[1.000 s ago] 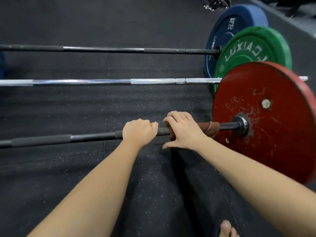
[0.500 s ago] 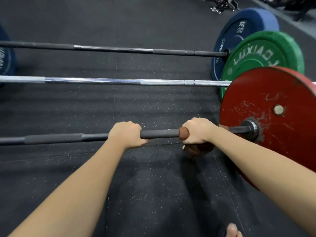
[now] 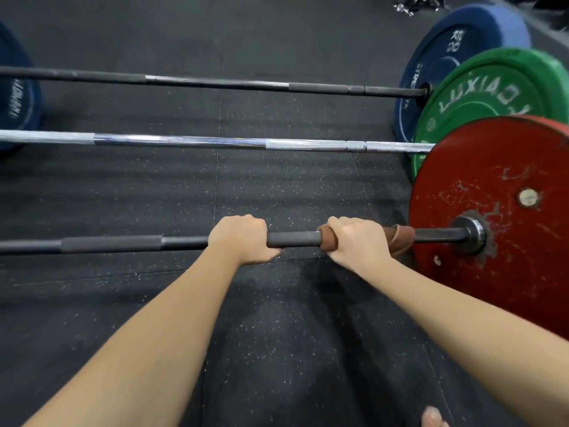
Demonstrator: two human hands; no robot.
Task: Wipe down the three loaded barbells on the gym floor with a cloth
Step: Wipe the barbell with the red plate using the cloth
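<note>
Head view — speckled black floor (image 3: 277,186) under nearest barbell (image 3: 292,238).

Three barbells lie side by side on the floor (image 3: 277,186), each running left to right: the near barbell (image 3: 292,239) closest to the person, the middle barbell (image 3: 215,142) behind it, the far barbell (image 3: 215,83) behind that. At their right ends the near plate (image 3: 492,288) overlaps the middle plate (image 3: 480,97), which overlaps the far plate (image 3: 446,50). The left hand (image 3: 240,238) grips the near barbell, left of the right hand (image 3: 357,241), which holds the cloth (image 3: 397,237) round the shaft beside the near plate
</note>
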